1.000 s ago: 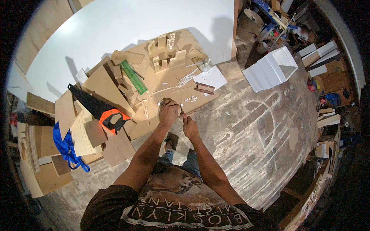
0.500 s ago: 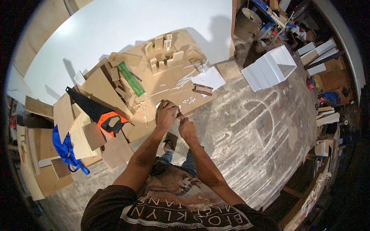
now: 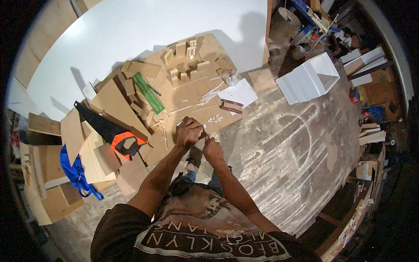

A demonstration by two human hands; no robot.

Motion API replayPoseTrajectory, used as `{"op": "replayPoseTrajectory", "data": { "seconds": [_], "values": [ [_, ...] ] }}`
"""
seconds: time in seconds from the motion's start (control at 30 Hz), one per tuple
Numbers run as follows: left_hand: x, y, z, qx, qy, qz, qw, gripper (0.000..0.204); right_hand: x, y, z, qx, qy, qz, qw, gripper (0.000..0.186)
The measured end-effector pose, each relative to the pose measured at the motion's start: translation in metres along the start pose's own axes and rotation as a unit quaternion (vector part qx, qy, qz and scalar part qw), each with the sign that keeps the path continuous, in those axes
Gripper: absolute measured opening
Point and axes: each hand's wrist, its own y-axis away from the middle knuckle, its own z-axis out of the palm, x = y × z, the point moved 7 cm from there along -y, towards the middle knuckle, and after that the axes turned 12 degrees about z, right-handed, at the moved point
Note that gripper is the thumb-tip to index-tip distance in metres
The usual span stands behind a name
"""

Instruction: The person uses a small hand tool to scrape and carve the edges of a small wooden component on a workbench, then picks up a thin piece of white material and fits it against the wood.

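Observation:
At the near edge of the brown board (image 3: 185, 104), my left hand (image 3: 189, 132) is closed, its fingers curled over a thin white strip (image 3: 204, 126) whose ends peep out on either side. Just to the right, my right hand (image 3: 213, 149) is in a closed grip with its thumb toward the left fingertips. A small dark thing shows between the hands, too small and covered to name. Beyond the fingers lie small white cut bits (image 3: 214, 118). Farther back are loose white strips (image 3: 210, 92), a white sheet (image 3: 239, 92) and a small brown block (image 3: 231, 106).
Left of my hands, a black handsaw (image 3: 128, 145) with an orange handle rests on wood offcuts (image 3: 115, 105), near a green strip (image 3: 148, 93) and a blue bag (image 3: 76, 172). Small upright wooden blocks (image 3: 180, 49) and a clear container (image 3: 231, 79) stand farther back; a white box (image 3: 307, 81) is at right.
Both hands stay close together in almost the same pose, slightly lower in the picture. The view has shifted a little; the things on the board look unchanged.

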Motion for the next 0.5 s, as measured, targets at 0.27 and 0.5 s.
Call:
{"op": "replayPoseTrajectory", "data": {
  "seconds": [0.27, 0.5],
  "values": [
    [0.002, -0.001, -0.009, 0.014, -0.042, -0.001, 0.999, 0.012, -0.004, 0.006, -0.005, 0.018, 0.012, -0.059, 0.998, 0.044],
    [-0.006, 0.007, 0.011, -0.018, -0.007, -0.042, 0.999, 0.013, 0.016, -0.013, 0.021, 0.019, -0.03, -0.012, 0.999, 0.049]
  ]
}}
